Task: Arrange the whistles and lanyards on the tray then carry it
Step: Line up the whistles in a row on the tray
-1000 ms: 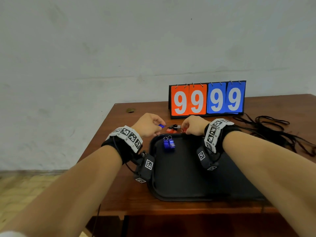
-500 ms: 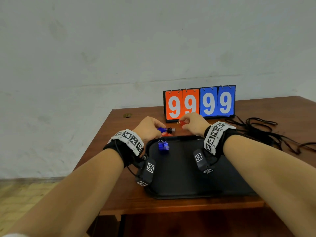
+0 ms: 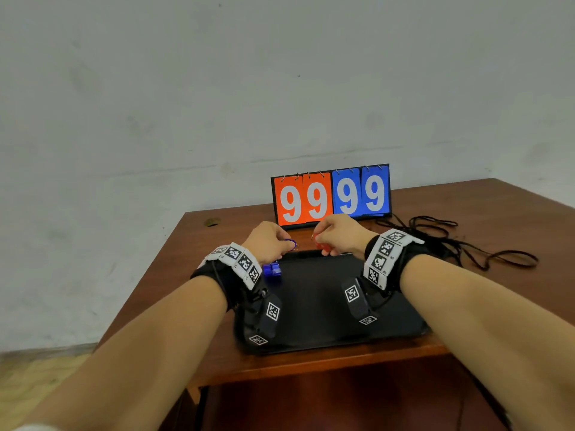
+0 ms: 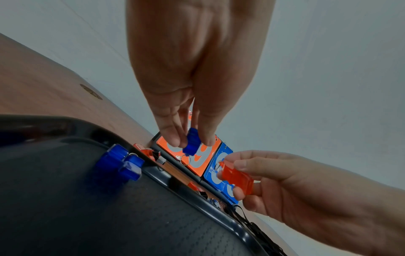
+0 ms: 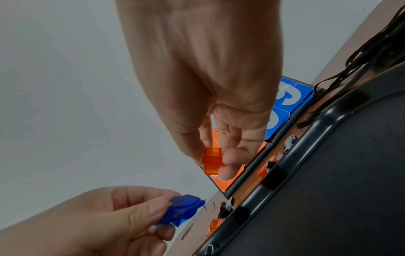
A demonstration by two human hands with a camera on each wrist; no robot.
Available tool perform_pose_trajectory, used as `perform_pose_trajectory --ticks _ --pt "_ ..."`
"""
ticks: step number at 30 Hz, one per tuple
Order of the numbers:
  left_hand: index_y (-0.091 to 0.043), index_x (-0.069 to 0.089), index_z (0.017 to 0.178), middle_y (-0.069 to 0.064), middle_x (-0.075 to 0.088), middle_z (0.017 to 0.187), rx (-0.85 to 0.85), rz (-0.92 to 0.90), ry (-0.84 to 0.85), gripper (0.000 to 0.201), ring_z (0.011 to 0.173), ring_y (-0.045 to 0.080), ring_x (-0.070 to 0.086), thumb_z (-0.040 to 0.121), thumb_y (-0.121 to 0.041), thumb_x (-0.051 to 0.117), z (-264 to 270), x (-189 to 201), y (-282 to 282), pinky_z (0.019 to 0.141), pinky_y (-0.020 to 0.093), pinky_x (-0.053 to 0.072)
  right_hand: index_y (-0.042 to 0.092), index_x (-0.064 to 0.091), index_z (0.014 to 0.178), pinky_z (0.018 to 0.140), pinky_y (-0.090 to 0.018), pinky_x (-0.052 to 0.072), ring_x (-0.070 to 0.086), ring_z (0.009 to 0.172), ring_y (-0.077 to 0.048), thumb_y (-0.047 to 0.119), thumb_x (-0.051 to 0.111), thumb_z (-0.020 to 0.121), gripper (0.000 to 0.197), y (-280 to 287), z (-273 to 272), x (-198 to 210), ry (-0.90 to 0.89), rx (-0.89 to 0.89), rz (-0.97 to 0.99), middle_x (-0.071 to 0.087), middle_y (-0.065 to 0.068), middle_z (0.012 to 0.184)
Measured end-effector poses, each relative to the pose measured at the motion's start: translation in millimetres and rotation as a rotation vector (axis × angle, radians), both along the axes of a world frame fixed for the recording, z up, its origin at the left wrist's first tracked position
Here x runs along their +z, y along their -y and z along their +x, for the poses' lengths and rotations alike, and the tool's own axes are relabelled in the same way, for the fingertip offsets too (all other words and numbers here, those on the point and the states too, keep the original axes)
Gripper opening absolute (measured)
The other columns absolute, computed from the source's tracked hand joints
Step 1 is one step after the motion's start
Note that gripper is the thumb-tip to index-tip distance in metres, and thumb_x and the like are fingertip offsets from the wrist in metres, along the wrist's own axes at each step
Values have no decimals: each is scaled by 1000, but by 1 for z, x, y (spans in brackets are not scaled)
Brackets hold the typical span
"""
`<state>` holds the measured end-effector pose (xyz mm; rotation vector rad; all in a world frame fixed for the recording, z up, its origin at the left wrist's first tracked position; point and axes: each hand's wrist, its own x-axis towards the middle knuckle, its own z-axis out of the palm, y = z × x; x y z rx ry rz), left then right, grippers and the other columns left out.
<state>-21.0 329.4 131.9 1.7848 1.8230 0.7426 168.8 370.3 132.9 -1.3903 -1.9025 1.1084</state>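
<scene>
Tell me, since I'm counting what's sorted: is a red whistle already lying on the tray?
No, only two blue whistles lie on the tray; the red whistle is pinched in the right hand.

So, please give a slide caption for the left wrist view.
Left hand pinches a blue whistle, right hand an orange one, above the tray.

Left hand [image 4: 192, 83] lifted blue whistle [image 4: 192, 143]; right hand [image 5: 210, 83] raised red whistle [image 5: 212, 160] (both airborne)
</scene>
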Motion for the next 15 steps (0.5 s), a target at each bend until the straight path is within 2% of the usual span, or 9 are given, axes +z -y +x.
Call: perform_pose_trajectory --ticks 6,12,13,15 --pt "-10 73 98 6 74 86 -25 -43 -99 17 77 18 72 86 -24 74 6 -10 -6 75 28 60 13 65 106 61 -22 56 69 74 -18 11 62 93 13 2 -1 -7 66 32 14 68 -11 99" --pt "-12 74 104 -3 68 106 -28 -18 -254 28 96 15 65 82 -28 78 6 -15 -16 89 31 52 11 69 104 59 -19 55 69 75 -17 13 59 96 14 -5 -9 -15 79 28 59 67 -9 100" --pt "-13 73 105 -3 67 107 -21 -15 -267 28 95 14 64 82 -29 78 5 -16 -20 90 32 52 10 68 106 61 -20 56 69 77 -18 15 59 96 15 -7 -12 -16 93 27 62 68 -9 99" --pt "-14 72 105 -3 68 107 -7 -16 -278 28 94 15 64 82 -29 77 2 -16 -26 91 35 53 9 68 111 72 -26 60 70 83 -21 17 62 94 20 -13 -17 -17 143 44 70 70 -9 96"
